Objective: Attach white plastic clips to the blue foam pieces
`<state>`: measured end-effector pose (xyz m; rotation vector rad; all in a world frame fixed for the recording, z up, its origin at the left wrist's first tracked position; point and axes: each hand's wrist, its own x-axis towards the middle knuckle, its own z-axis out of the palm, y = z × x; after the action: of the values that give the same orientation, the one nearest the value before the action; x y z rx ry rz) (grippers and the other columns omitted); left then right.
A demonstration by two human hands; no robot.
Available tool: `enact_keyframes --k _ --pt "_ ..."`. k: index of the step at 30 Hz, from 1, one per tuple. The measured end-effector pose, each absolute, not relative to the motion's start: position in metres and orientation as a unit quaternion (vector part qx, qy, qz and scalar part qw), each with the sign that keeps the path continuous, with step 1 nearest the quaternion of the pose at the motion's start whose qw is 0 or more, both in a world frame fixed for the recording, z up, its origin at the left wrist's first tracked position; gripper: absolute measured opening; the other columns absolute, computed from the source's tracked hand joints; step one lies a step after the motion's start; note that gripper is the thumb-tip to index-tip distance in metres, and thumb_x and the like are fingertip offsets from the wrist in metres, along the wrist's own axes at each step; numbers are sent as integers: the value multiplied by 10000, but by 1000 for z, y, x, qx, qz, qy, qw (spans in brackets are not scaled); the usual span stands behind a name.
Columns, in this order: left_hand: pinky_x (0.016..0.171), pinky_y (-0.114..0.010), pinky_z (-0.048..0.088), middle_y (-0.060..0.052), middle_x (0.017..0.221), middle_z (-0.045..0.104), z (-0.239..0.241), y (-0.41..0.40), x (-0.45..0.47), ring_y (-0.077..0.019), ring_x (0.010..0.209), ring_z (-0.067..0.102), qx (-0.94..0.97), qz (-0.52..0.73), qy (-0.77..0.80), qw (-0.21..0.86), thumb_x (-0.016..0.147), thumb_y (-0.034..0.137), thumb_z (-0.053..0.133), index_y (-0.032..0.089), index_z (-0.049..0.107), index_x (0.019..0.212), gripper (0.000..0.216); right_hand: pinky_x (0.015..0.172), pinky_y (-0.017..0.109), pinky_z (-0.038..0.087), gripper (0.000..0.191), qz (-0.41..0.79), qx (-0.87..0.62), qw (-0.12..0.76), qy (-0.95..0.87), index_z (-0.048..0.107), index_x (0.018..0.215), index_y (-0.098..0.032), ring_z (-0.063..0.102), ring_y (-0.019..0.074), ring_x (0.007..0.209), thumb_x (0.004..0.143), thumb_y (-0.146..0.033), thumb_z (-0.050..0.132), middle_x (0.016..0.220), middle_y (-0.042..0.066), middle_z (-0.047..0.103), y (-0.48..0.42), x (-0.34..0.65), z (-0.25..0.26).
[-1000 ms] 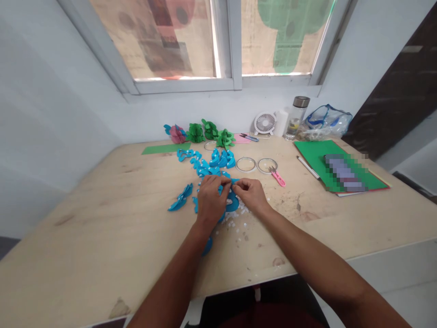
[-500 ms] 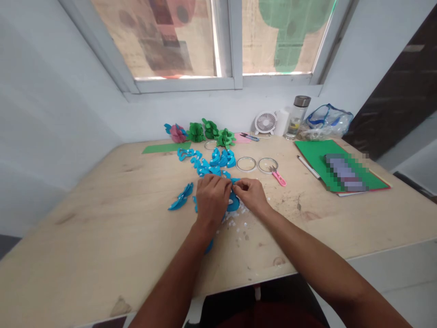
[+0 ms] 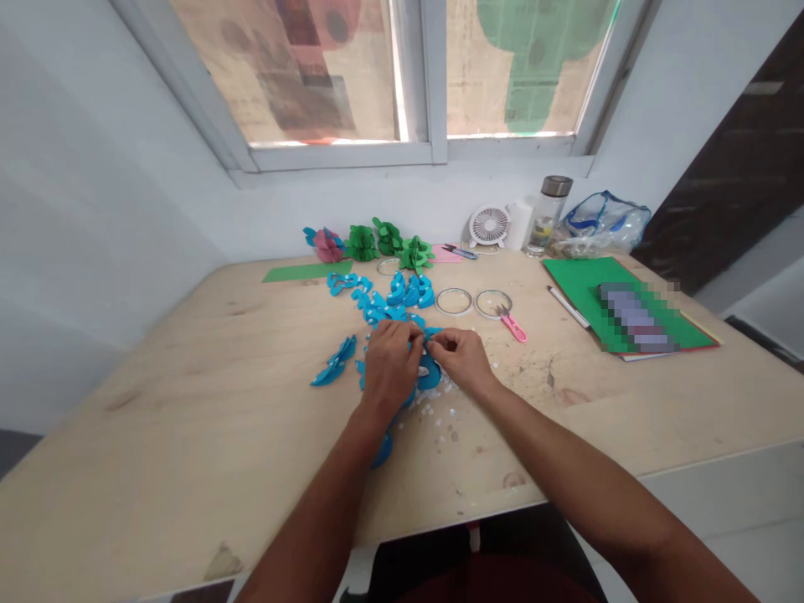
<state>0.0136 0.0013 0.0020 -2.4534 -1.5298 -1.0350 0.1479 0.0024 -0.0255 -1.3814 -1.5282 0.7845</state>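
My left hand (image 3: pixel 389 364) and my right hand (image 3: pixel 460 358) meet over a blue paper piece (image 3: pixel 430 373) near the middle of the wooden table (image 3: pixel 188 419). Both hands have curled fingers pinching that blue piece between them. More blue paper cut-outs (image 3: pixel 383 300) lie just beyond the hands, and a folded blue one (image 3: pixel 332 363) lies to the left. Small white scraps (image 3: pixel 440 419) are scattered under my right wrist.
Green paper flowers (image 3: pixel 386 240) and a pink one (image 3: pixel 327 244) stand at the back by the wall. Tape rings (image 3: pixel 453 301), pink snips (image 3: pixel 513 324), a pen (image 3: pixel 565 306), green paper sheets (image 3: pixel 596 293), a small fan (image 3: pixel 488 225), a bottle (image 3: pixel 545 213) and a clear bag (image 3: pixel 603 222) sit to the right.
Hardly anything has moved; the fingers of both hands shift slightly on the blue paper piece.
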Motion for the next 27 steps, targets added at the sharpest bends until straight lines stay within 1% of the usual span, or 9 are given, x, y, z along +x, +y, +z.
enact_keyframes --k 7,11,17,20,24,27 --pt "775 -328 417 -49 816 655 5 -1 8 -210 853 557 -776 -375 -507 -35 835 234 463 187 617 795 165 475 203 320 214 333 -554 458 -610 636 608 -142 454 98 506 699 -318 556 507 -26 503 2 149 -23" --pt "787 -331 427 -45 841 674 4 -1 8 -210 856 573 -779 -371 -503 -48 806 231 502 194 639 824 143 477 205 322 207 327 -562 453 -610 640 614 -149 459 102 506 697 -318 555 508 -27 509 3 149 -23" --pt "801 -353 432 -53 810 692 1 -2 15 -222 844 593 -752 -370 -543 -52 797 235 500 189 666 778 174 494 210 333 199 295 -570 443 -626 641 619 -156 478 109 522 709 -307 546 530 -18 538 2 148 -26" --pt "814 -352 431 -42 824 702 2 -2 16 -218 845 600 -726 -361 -578 -92 773 232 518 193 679 783 166 511 211 345 193 273 -576 432 -638 647 630 -161 498 114 543 718 -294 539 562 -6 573 0 147 -25" --pt "757 -316 449 -25 814 708 5 -1 13 -201 821 612 -700 -347 -600 -174 738 240 546 199 689 772 153 530 213 350 195 252 -585 412 -652 634 605 -165 500 117 558 723 -288 538 572 -1 578 -2 146 -23" --pt "720 -303 451 -25 801 707 7 0 11 -193 793 615 -698 -344 -598 -190 729 235 545 197 687 758 150 533 216 349 202 251 -584 406 -656 620 588 -167 496 118 556 724 -290 534 563 -3 568 -3 145 -22"
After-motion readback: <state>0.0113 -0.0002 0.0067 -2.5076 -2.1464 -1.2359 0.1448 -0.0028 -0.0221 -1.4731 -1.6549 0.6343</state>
